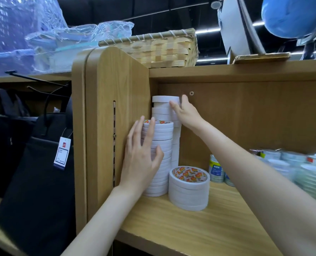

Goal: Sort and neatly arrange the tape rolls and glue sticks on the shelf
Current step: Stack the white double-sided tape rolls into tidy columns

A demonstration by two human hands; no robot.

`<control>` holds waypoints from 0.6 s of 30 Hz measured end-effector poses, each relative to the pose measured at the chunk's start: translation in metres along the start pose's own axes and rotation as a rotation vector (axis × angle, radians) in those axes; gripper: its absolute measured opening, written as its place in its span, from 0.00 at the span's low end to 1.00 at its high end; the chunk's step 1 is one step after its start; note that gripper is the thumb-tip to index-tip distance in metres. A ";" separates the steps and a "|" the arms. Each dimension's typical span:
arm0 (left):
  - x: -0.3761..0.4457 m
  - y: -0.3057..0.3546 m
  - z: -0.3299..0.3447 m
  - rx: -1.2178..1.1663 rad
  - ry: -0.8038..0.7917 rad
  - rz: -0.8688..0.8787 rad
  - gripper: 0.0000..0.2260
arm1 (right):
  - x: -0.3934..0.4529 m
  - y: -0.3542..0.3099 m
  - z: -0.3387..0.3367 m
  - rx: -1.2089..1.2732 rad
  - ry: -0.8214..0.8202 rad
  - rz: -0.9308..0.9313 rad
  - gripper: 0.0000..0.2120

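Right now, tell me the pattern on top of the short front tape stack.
Red-and-orange zigzag label on the short tape stack, head view.

- On the wooden shelf [199, 228], the left hand [140, 156] rests with straight fingers against a tall stack of white tape rolls [160, 157].
- At 1 o'clock from it, the right hand [185, 112] pinches the top roll [165, 99] of a taller rear stack.
- A short stack [189, 189] stands at 4 o'clock.
- A woven basket [157, 49] sits on top.
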State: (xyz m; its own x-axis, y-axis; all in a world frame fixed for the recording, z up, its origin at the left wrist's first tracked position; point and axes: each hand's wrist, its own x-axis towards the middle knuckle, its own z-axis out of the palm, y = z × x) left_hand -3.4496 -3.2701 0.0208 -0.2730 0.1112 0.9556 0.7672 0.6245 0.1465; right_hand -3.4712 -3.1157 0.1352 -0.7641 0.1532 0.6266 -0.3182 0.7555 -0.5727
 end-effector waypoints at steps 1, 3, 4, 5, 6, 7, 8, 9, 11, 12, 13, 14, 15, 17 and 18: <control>-0.002 0.000 -0.001 -0.025 -0.006 0.001 0.28 | -0.003 0.003 0.000 0.017 0.077 -0.004 0.27; -0.007 -0.001 -0.001 -0.080 -0.024 -0.009 0.29 | -0.006 0.006 0.000 0.072 0.242 0.018 0.24; -0.010 -0.001 -0.001 -0.108 -0.037 -0.023 0.29 | -0.005 0.005 0.000 0.094 0.289 0.038 0.23; -0.013 -0.001 -0.001 -0.132 -0.049 -0.042 0.29 | -0.002 0.003 0.001 0.112 0.309 0.059 0.23; -0.016 -0.001 0.000 -0.148 -0.057 -0.059 0.29 | 0.000 0.001 0.001 0.125 0.318 0.074 0.23; -0.018 -0.001 0.001 -0.156 -0.063 -0.072 0.28 | 0.003 -0.002 0.000 0.130 0.323 0.087 0.23; -0.018 -0.001 0.002 -0.158 -0.066 -0.082 0.28 | 0.003 -0.005 0.000 0.130 0.324 0.093 0.23; -0.018 0.000 0.002 -0.158 -0.064 -0.088 0.28 | 0.003 -0.007 0.000 0.127 0.314 0.098 0.23; -0.019 0.001 0.004 -0.157 -0.052 -0.089 0.28 | 0.002 -0.008 -0.003 0.108 0.271 0.106 0.24; -0.020 0.001 0.003 -0.153 -0.054 -0.089 0.28 | 0.000 -0.007 -0.005 0.091 0.246 0.109 0.23; -0.022 0.001 0.002 -0.150 -0.060 -0.089 0.28 | -0.004 -0.003 -0.008 0.073 0.229 0.114 0.21; -0.023 0.001 0.001 -0.151 -0.066 -0.087 0.28 | -0.009 0.003 -0.012 0.054 0.223 0.122 0.20; -0.025 0.000 0.000 -0.154 -0.070 -0.084 0.28 | -0.016 0.011 -0.018 0.041 0.221 0.127 0.21; -0.028 0.000 0.001 -0.143 -0.080 -0.085 0.28 | -0.037 0.031 -0.032 0.056 0.148 0.109 0.21; -0.029 0.000 0.001 -0.140 -0.075 -0.092 0.28 | -0.048 0.043 -0.041 0.054 0.044 0.085 0.18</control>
State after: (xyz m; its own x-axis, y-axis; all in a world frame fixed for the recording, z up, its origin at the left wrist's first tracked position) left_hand -3.4425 -3.2723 -0.0070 -0.3847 0.1192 0.9153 0.8085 0.5220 0.2718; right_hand -3.4254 -3.0648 0.1021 -0.7643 0.2438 0.5969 -0.2843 0.7035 -0.6514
